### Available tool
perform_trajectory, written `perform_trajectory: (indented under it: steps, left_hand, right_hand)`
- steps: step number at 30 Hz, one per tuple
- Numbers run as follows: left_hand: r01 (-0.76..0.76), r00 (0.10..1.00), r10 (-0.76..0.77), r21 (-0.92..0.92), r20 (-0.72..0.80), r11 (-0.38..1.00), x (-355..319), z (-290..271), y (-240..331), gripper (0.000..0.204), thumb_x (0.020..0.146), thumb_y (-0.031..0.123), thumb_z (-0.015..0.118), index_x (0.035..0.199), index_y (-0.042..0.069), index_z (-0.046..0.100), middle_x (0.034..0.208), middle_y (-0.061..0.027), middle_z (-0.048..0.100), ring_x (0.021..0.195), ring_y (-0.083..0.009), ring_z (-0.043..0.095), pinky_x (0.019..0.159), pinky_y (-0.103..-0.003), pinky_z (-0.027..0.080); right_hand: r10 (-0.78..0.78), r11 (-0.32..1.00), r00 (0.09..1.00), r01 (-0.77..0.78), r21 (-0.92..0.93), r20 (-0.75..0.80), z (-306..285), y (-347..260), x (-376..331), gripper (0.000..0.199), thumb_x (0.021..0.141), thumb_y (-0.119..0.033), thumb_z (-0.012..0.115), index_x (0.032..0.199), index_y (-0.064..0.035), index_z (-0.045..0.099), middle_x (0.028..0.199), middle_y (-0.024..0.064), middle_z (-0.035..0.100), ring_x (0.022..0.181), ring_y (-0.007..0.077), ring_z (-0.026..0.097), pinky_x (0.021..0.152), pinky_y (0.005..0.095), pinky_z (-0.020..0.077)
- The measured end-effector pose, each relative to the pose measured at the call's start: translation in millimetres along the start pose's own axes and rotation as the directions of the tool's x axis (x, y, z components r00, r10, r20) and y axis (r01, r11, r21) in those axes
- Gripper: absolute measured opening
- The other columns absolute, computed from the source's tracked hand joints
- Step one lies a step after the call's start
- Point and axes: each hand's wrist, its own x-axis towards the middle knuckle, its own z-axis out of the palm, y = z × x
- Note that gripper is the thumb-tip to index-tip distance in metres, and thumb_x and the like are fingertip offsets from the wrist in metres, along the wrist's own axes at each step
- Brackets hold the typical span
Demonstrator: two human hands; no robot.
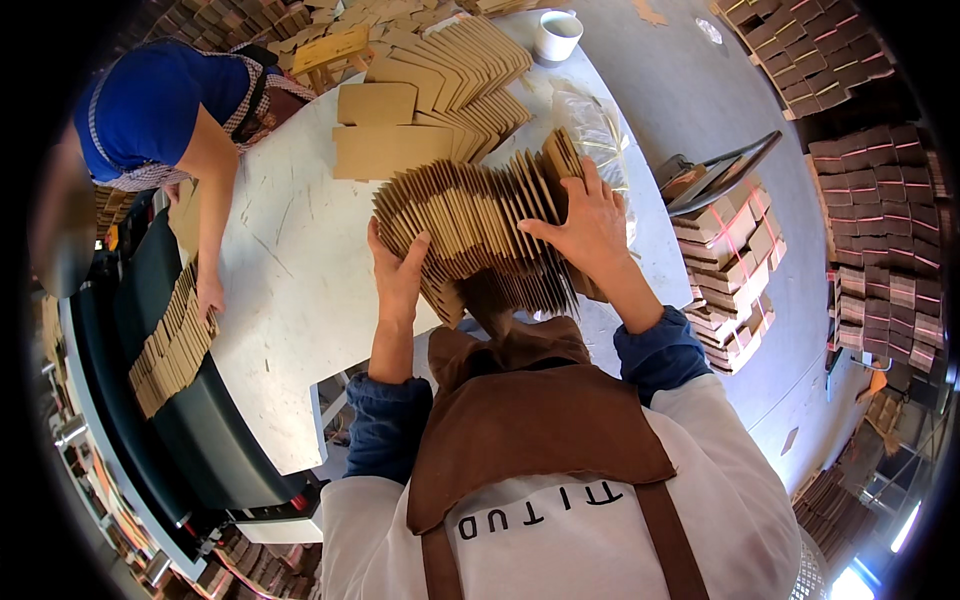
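A thick row of folded brown cardboard box blanks (pixel 470 222) stands on edge at the near side of the white table, close to my apron. My left hand (pixel 398 272) grips its left end, with the thumb on the near face and the fingers mostly hidden. At the right end, my right hand (pixel 592 222) holds the row, its fingers over the outer pieces and its thumb spread toward the middle. The pieces fan apart along their top edges. Just beyond lies a fanned pile of flat cardboard blanks (pixel 440 85).
A white cup (pixel 557 38) stands at the table's far edge near clear plastic wrap (pixel 590 115). At left, a co-worker's hand (pixel 210 294) touches cardboard pieces (pixel 170 345) on a dark conveyor belt (pixel 225 440). Tied cardboard bundles (pixel 735 275) are stacked to the right.
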Motion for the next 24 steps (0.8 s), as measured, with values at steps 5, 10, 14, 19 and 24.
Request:
perform_trajectory:
  steps: [5, 10, 14, 19, 24]
  left_hand:
    - [-0.008, 1.0, 0.008, -0.01, 0.009, 1.0, 2, -2, -5, 0.086, 0.086, 0.021, 0.069, 0.146, -0.006, 0.014, 0.134, -0.0214, 0.047, 0.119, -0.0243, 0.051, 0.101, -0.032, 0.041]
    - [-0.011, 1.0, 0.011, -0.007, 0.013, 1.0, 2, 0, -3, 0.088, 0.085, 0.022, 0.07, 0.147, -0.006, 0.013, 0.135, -0.0218, 0.047, 0.119, -0.0245, 0.051, 0.101, -0.032, 0.041]
    - [0.009, 1.0, -0.009, -0.013, 0.011, 1.0, 2, 0, -1, 0.09, 0.085, 0.023, 0.07, 0.147, -0.007, 0.012, 0.136, -0.022, 0.045, 0.121, -0.0245, 0.049, 0.102, -0.033, 0.04]
    - [0.017, 1.0, -0.016, -0.01, 0.019, 1.0, 1, 1, 2, 0.088, 0.086, 0.02, 0.069, 0.147, -0.007, 0.011, 0.137, -0.0213, 0.044, 0.123, -0.024, 0.047, 0.104, -0.032, 0.038]
    - [-0.001, 1.0, 0.002, -0.018, 0.03, 1.0, 3, -1, -2, 0.087, 0.087, 0.018, 0.069, 0.147, -0.007, 0.011, 0.138, -0.0207, 0.043, 0.124, -0.0237, 0.046, 0.105, -0.032, 0.037]
  right_hand:
    - [0.016, 1.0, 1.0, -0.015, -0.01, 0.017, -1, -4, 0, 0.089, 0.066, -0.067, 0.072, 0.121, 0.0006, 0.056, 0.146, 0.0209, 0.033, 0.125, 0.0419, 0.044, 0.104, 0.0537, 0.0317]
    - [0.012, 1.0, 1.0, -0.012, -0.024, -0.019, 5, -2, -1, 0.09, 0.065, -0.067, 0.072, 0.122, 0.0012, 0.056, 0.147, 0.0215, 0.031, 0.128, 0.0403, 0.041, 0.104, 0.0549, 0.0305]
    - [0.018, 1.0, 1.0, -0.018, -0.001, 0.024, 4, -4, 1, 0.088, 0.067, -0.064, 0.073, 0.123, 0.0003, 0.055, 0.149, 0.0226, 0.029, 0.128, 0.0405, 0.041, 0.106, 0.0547, 0.0296]
    - [-0.054, 0.991, 0.998, 0.057, 0.12, -0.032, 9, 1, -1, 0.06, 0.073, -0.04, 0.073, 0.12, -0.0071, 0.053, 0.148, 0.0268, 0.029, 0.128, 0.0433, 0.039, 0.104, 0.0581, 0.0307]
    - [-0.214, 0.962, 0.965, 0.235, 0.136, -0.149, 18, 17, 0, 0.031, 0.077, -0.012, 0.064, 0.107, -0.0108, 0.059, 0.146, 0.0232, 0.034, 0.128, 0.0402, 0.04, 0.103, 0.0522, 0.034]
